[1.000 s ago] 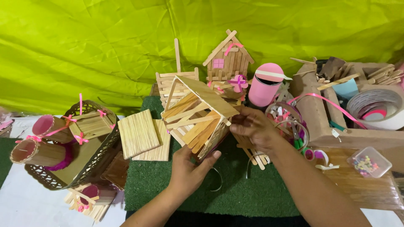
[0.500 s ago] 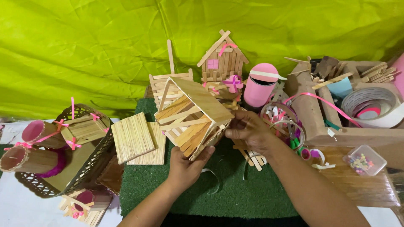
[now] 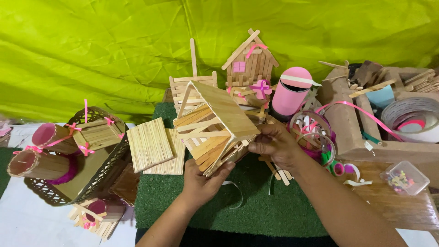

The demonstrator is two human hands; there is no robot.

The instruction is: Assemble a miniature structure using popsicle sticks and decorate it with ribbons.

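Your right hand point(image 3: 274, 144) has its fingers curled and pinched onto the lower corner of the popsicle-stick house point(image 3: 215, 128), right where the flat slatted roof panel ends. Your left hand point(image 3: 201, 180) comes in from below, thumb pressed up against the bottom edge and the other fingers wrapped under the frame, so you're gripping it from both sides. The house is tilted over and held just above the green turf mat point(image 3: 256, 206). It's all pale bare wood: flat sticks laid edge to edge for the roof, and open diagonal bracing on the wall facing you.

Just left of it, two flat stick panels point(image 3: 153, 146) lie overlapping on the edge of the mat, same tight plank texture. Behind your hands there's a finished stick cottage point(image 3: 250, 61) with a pink window and pink ribbon bows, and beside it a smooth pink cylinder point(image 3: 290, 93) with a stick across the top.

Further left, a dark woven wicker tray point(image 3: 98, 171) carries a little stick crate point(image 3: 97, 132) tied with pink ribbon and two cardboard tubes point(image 3: 39, 164) with pink trim. Off to your right, a clear plastic box point(image 3: 404, 177) of small colourful bits sits on the wooden board.
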